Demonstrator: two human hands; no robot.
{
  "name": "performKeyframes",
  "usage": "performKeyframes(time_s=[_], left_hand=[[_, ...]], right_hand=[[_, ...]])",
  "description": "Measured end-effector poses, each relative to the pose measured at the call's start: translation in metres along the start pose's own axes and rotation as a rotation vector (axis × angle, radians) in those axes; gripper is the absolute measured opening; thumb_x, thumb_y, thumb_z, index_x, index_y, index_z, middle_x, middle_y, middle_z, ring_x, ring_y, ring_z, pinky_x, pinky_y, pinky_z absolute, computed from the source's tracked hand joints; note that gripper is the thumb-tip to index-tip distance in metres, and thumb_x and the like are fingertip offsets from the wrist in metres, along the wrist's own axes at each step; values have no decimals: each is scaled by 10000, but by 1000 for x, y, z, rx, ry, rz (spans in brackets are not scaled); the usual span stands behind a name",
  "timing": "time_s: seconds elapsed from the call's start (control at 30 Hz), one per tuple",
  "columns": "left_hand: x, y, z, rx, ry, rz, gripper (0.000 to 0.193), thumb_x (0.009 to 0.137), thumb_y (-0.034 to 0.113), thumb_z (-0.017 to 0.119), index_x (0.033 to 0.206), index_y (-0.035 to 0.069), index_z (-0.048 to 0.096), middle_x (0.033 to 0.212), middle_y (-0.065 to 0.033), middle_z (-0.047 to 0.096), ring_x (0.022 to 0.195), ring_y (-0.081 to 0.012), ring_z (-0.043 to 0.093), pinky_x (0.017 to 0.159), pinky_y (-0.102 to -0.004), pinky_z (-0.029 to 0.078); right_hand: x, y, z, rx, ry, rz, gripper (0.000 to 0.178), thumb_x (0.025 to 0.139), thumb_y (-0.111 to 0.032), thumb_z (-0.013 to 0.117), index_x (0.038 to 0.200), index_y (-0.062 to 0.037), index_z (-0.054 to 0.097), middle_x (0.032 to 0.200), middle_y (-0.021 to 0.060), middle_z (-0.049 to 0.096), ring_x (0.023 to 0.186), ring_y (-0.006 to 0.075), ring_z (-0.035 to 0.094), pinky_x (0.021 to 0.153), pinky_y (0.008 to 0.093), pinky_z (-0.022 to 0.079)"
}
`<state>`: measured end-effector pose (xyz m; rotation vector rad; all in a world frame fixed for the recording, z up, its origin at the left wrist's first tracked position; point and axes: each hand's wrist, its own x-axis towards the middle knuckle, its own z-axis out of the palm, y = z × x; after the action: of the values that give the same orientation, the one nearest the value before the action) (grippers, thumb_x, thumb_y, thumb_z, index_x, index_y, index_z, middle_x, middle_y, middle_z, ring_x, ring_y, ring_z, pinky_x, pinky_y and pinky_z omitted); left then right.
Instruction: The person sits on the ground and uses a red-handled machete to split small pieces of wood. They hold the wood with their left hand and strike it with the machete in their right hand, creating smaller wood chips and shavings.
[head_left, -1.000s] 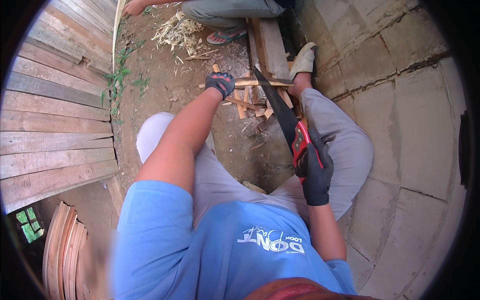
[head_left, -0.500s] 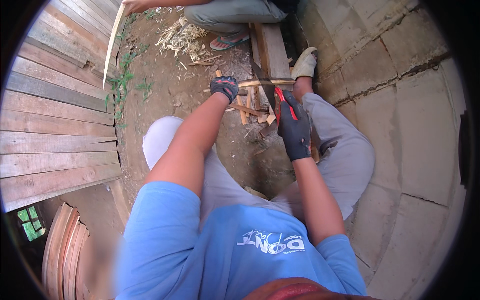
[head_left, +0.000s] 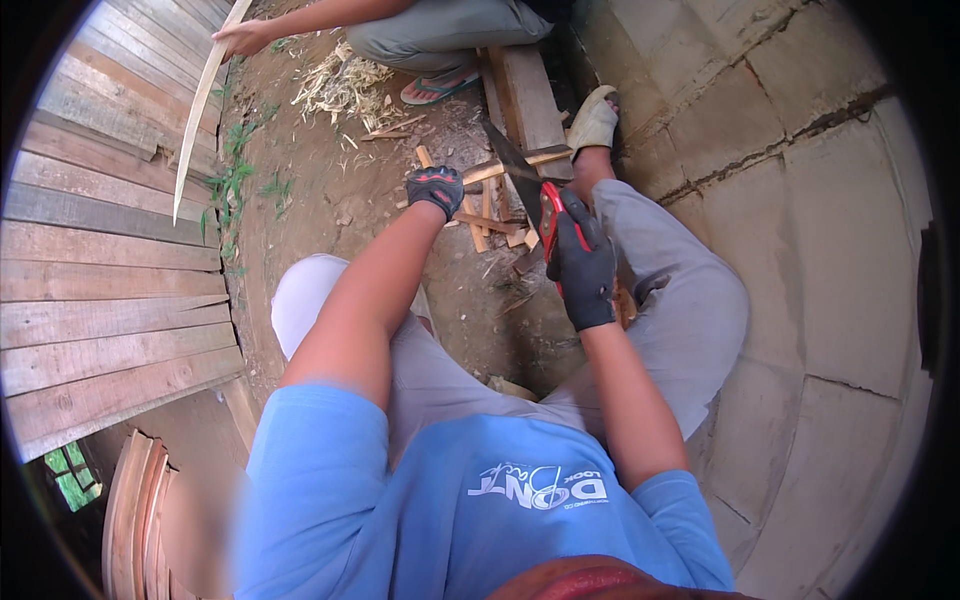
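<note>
On the dirt ground (head_left: 330, 195) lay a squared wooden beam (head_left: 538, 100). The handsaw (head_left: 524, 184) slanted across a wooden strip (head_left: 487, 171); the right hand (head_left: 583, 262) had its grip wrapped round the red handle (head_left: 549, 212). The left hand's (head_left: 436, 189) grip was curled over the strip. Short offcuts (head_left: 516, 238) lay nearby.

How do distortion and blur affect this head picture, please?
In the head view, fisheye curvature bends the block wall near the rim; the blue left sleeve blurs along its outer edge, while the saw blade reads fairly clearly.
</note>
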<state>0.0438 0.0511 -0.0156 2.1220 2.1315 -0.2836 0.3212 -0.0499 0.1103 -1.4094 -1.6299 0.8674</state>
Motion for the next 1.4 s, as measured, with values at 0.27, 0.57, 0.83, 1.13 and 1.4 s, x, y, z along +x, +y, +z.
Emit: performKeyframes(time_s=[0.27, 0.57, 0.83, 1.13, 1.4], left_hand=[[-44, -17, 0, 19, 97, 9, 258, 934, 226, 575, 977, 111, 801, 1025, -129, 799, 944, -335, 780, 779, -480, 604], [-73, -49, -25, -52, -51, -78, 368, 942, 305, 535, 1062, 81, 801, 1118, -223, 773, 1038, -413, 754, 891, -534, 587], [-82, -56, -23, -17, -55, -81, 386, 938, 293, 517, 1090, 63, 786, 1135, -226, 768, 1045, -425, 747, 899, -538, 583], [-59, -48, -42, 93, 19, -41, 338, 974, 254, 504, 1056, 112, 800, 1132, -166, 785, 1034, -360, 765, 884, -498, 584], [-57, -55, -41, 93, 42, -62, 325, 967, 270, 515, 1015, 120, 800, 1078, -168, 791, 998, -360, 771, 841, -499, 591]], right_hand=[[-38, -47, 7, 117, -55, 148, 442, 1068, -225, 608, 1463, -27, 616, 1374, 234, 690, 1292, 356, 664, 1081, 410, 510], [-49, -52, 21, 263, -103, 237, 450, 1060, -226, 611, 1478, -62, 612, 1410, 203, 684, 1325, 338, 649, 1115, 415, 492], [-56, -52, 19, 204, -97, 208, 442, 1041, -239, 641, 1462, -104, 640, 1336, 212, 714, 1240, 346, 693, 1049, 421, 520], [-42, -39, 9, 355, -28, 222, 413, 1040, -230, 648, 1417, -61, 676, 1345, 212, 720, 1251, 299, 701, 1046, 382, 524], [-39, -28, 14, 379, -43, 231, 420, 1043, -223, 643, 1432, -66, 664, 1379, 199, 710, 1280, 310, 687, 1065, 400, 516]])
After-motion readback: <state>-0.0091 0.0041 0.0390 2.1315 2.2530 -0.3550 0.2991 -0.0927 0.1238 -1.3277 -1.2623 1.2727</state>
